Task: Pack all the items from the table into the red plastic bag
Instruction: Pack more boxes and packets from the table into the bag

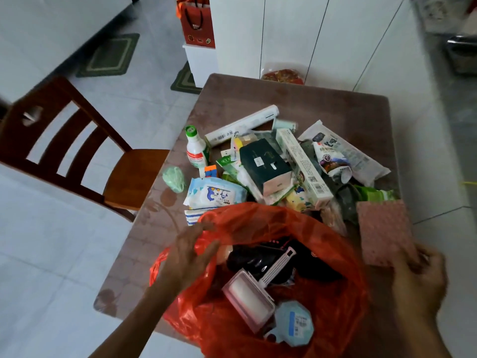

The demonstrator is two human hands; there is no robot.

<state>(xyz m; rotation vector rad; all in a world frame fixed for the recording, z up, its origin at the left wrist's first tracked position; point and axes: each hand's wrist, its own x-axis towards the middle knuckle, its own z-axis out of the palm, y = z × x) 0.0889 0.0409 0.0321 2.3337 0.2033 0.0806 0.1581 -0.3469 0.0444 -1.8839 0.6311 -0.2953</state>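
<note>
Head view looks down on a brown table point(296, 99) heaped with packets beyond the crinkly red plastic bag point(258, 223), which lies open at the near edge, mouth upward. One pink lint roller point(249, 297) lies inside, handle pointing away to the right. Left hand point(189, 257) rests spread-fingered on the bag's rim; right hand point(420, 277) pinches one pink dotted square cloth point(384, 231) beside the bag. One wooden chair point(77, 146) stands left.

Red bag point(258, 319) bottom cut off
</note>
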